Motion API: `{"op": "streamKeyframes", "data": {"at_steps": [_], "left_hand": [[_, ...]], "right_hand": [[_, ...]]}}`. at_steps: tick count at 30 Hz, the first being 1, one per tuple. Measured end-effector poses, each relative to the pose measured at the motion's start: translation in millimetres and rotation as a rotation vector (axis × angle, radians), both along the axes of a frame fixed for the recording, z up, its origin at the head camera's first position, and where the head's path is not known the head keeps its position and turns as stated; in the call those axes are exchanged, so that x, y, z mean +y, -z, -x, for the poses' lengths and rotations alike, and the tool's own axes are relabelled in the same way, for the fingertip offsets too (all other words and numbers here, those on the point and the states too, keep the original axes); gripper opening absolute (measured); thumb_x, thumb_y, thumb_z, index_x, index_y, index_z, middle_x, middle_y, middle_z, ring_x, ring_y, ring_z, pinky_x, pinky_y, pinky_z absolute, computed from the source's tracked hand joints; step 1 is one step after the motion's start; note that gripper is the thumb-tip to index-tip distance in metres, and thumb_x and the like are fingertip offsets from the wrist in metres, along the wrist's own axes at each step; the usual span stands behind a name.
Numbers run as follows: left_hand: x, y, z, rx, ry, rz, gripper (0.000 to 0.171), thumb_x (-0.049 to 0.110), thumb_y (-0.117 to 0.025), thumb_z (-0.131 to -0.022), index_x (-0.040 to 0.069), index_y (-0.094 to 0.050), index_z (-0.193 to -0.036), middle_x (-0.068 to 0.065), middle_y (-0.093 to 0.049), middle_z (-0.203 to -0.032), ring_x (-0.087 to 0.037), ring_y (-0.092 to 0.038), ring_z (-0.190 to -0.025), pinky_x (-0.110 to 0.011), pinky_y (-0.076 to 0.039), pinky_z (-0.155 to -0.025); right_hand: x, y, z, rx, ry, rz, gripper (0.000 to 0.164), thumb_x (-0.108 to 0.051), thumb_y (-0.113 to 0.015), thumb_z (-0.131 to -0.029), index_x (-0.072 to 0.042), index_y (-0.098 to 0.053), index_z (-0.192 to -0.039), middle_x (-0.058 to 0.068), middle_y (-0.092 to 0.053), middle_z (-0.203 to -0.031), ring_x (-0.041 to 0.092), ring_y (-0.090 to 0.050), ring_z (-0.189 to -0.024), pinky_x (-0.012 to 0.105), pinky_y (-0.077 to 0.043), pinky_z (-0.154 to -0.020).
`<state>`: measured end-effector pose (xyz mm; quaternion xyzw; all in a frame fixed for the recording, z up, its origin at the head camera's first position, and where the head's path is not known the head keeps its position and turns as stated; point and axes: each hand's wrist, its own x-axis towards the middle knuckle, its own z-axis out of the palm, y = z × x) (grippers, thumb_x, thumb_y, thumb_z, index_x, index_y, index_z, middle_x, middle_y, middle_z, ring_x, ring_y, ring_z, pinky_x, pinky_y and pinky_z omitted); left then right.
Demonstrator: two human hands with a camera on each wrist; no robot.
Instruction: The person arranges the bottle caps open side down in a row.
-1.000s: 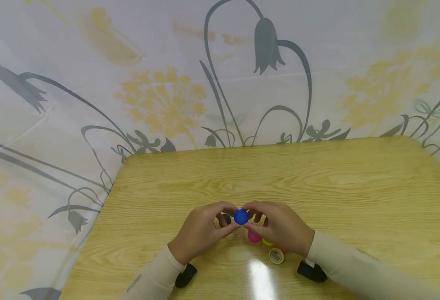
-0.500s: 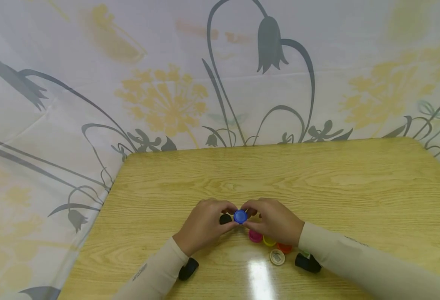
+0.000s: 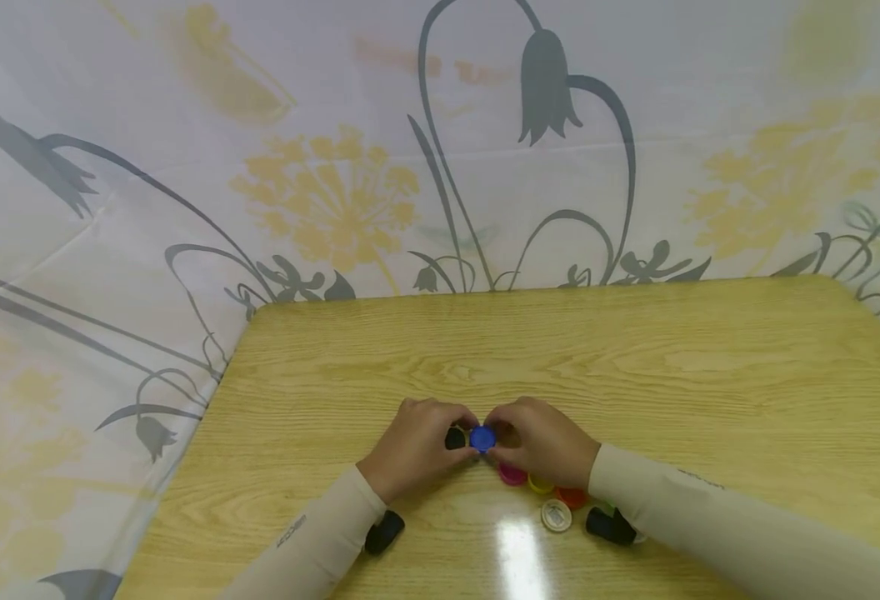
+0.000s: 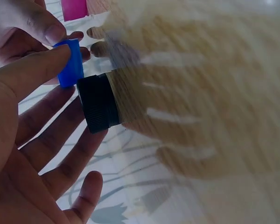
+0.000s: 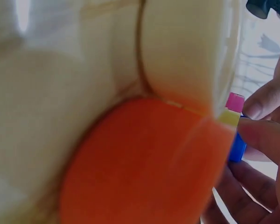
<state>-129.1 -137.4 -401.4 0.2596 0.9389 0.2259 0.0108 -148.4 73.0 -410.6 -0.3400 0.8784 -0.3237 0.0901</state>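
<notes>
Both hands pinch a round blue cap (image 3: 482, 438) between thumbs and fingers. My left hand (image 3: 419, 442) is on its left side, my right hand (image 3: 543, 440) on its right. In the left wrist view the blue cap (image 4: 71, 63) stays close over the table, my left thumb pressed along it. A black ribbed cap (image 4: 97, 102) stands on the table just beside it, in front of the left hand's spread lower fingers. The blue cap (image 5: 238, 147) is partly hidden by fingers in the right wrist view.
A slanting row of magenta (image 3: 512, 474), yellow (image 3: 540, 483) and red (image 3: 572, 497) caps lies below the right hand. A cream cap (image 3: 557, 516) sits nearby, and a bit of green shows by the right wrist. The wooden table (image 3: 440, 350) meets a flowered backdrop (image 3: 320, 150).
The blue cap has turned from a smooth domed look to showing a rimmed flat face, and is slightly lower. My right forearm has shifted a little left, uncovering the red cap.
</notes>
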Motion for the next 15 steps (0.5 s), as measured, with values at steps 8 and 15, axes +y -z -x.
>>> {"op": "streamKeyframes", "data": {"at_steps": [8, 15], "left_hand": [[2.2, -0.3, 0.5, -0.036, -0.016, 0.016, 0.027, 0.032, -0.081, -0.085, 0.017, -0.074, -0.107, 0.008, -0.076, -0.103, -0.014, -0.067, -0.097, -0.042, -0.042, -0.090], [3.7, 1.6, 2.0, -0.028, -0.023, 0.041, 0.024, 0.033, -0.081, -0.085, 0.019, -0.075, -0.103, 0.009, -0.075, -0.100, -0.013, -0.066, -0.096, -0.038, -0.040, -0.085]], "right_hand": [[-1.5, 0.3, -0.4, 0.042, 0.007, -0.046, 0.020, -0.020, -0.078, -0.088, -0.009, -0.075, -0.104, -0.003, -0.074, -0.099, 0.016, -0.066, -0.095, 0.037, -0.056, -0.086], [-3.3, 1.6, 0.4, 0.054, 0.020, -0.068, 0.019, -0.020, -0.079, -0.086, -0.010, -0.075, -0.102, -0.004, -0.072, -0.094, 0.015, -0.063, -0.092, 0.034, -0.054, -0.083]]}}
